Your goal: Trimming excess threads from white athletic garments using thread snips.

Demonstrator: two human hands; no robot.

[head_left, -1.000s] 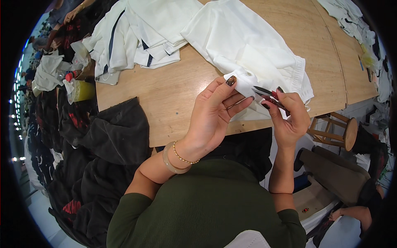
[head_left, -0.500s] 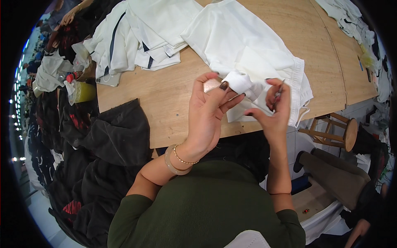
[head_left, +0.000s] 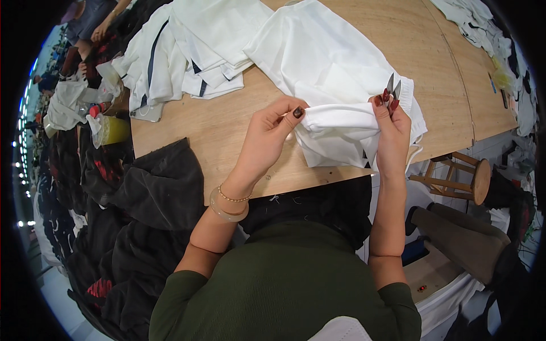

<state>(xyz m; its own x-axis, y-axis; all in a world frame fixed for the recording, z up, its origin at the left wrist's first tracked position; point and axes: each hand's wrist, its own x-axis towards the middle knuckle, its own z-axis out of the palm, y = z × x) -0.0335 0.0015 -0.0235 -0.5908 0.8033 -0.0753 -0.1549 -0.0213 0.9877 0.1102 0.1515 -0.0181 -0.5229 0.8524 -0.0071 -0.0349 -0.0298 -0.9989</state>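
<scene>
White fabric, stretched flat between two hands: that's a folded edge (head_left: 341,117) of the white garment (head_left: 335,65), which lies across the near part of the table (head_left: 227,133). Left hand (head_left: 266,132), grip pinched on one end of the fold; right hand (head_left: 394,133), grip closed on the other, with small snips (head_left: 396,89) tucked in its fingers, blades parted and pointing up and away. Good handling here looks like even tension, enough to smooth the fold without pulling it askew, and those tips best held well clear of the cloth. Beside the right hand, the gathered waistband (head_left: 405,94); further left, white garments with dark stripes (head_left: 219,34), a phone (head_left: 149,113) at the table's edge, dark cloth (head_left: 165,182) nearer the body, and a wooden stool (head_left: 482,182) off to the right.
</scene>
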